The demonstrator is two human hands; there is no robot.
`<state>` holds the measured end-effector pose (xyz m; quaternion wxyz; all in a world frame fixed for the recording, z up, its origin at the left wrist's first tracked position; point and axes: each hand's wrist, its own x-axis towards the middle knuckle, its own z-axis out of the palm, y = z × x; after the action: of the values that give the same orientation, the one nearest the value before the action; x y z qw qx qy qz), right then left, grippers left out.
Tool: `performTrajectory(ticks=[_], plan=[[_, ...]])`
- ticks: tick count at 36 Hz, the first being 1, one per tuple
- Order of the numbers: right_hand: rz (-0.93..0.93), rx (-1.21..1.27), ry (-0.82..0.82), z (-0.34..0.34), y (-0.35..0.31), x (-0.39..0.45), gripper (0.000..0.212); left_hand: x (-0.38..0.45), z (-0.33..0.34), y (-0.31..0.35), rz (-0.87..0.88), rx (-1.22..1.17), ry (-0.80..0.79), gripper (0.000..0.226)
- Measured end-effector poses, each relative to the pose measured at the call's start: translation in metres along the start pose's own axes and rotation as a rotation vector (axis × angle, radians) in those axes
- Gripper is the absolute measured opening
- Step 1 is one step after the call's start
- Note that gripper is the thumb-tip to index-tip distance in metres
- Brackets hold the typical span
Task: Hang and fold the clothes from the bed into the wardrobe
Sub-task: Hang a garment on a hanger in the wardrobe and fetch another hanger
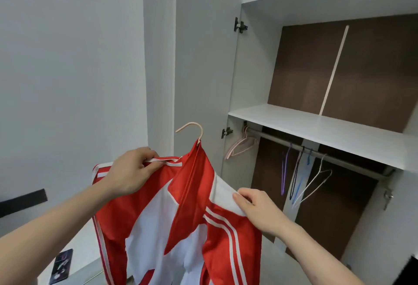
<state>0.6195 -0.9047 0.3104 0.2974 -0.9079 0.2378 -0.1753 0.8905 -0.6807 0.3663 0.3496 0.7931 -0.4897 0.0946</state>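
The red-and-white jersey (181, 212) hangs in front of me at 6 o'clock, already threaded on a pink hanger (192, 129) whose hook pokes up through the collar. My left hand (131, 171) pinches the white collar band, a narrow grip that holds the neck against the hanger so it stays centred. My right hand (257, 207) pinches the shoulder at 4 o'clock, pulling the cloth outward, I judge, to seat it over the hanger's arm. The wardrobe rail (316, 152) runs at 2 o'clock under the shelf (316, 124), carrying spare hangers (300, 171); the open stretch between them looks like the natural place for the hook.
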Motion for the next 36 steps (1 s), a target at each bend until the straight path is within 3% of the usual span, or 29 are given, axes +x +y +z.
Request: performTrajectory(ticks=[8, 12, 24, 36], plan=[[0.206, 0.187, 0.197, -0.016, 0.008, -0.02, 0.046, 0.037, 0.038, 0.025, 0.024, 0.099, -0.121, 0.017], [0.345, 0.204, 0.281, -0.023, 0.018, -0.042, 0.046, 0.049, 0.055, 0.045, 0.07, 0.137, -0.232, 0.036], [0.801, 0.442, 0.372, -0.028, 0.054, -0.106, 0.042, 0.082, 0.102, 0.096, 0.17, 0.041, -0.333, 0.045], [0.924, 0.685, 0.616, -0.019, 0.097, -0.127, 0.038, 0.105, 0.142, 0.14, 0.241, -0.008, -0.436, 0.045]])
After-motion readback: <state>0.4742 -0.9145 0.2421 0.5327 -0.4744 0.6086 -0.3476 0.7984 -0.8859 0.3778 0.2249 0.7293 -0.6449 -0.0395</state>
